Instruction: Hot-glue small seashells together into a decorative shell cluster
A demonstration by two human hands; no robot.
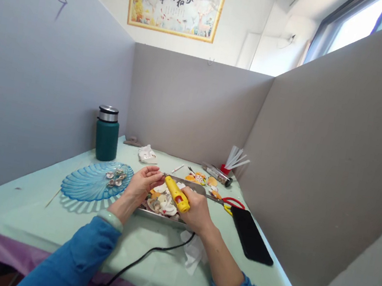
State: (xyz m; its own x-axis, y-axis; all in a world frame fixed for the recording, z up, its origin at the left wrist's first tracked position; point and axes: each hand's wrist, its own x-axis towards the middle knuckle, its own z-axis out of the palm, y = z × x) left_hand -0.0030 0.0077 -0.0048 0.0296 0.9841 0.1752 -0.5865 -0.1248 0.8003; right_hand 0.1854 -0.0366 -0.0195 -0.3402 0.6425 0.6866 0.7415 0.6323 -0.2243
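Note:
My right hand point(197, 211) is wrapped round a yellow hot glue gun point(176, 193), whose nozzle points away and to the left. At that nozzle, the thumb and fingertips of my left hand point(141, 184) are pinched together; what they hold is too small to make out. Beneath both hands lies a metal tray point(153, 216) filled with mixed seashells point(165, 207), partly covered by the gun and hands. To the left, a blue scalloped plate point(85, 183) carries a small cluster of shells point(116, 178).
A green bottle point(106, 140) stands back left. Crumpled tissue point(147, 154) lies behind, another tissue point(194, 252) in front. Scissors point(232, 203), a black phone point(252, 235), a clear tube point(218, 174) and a red cup of white sticks point(225, 169) occupy the right. A black cord point(152, 250) crosses the front.

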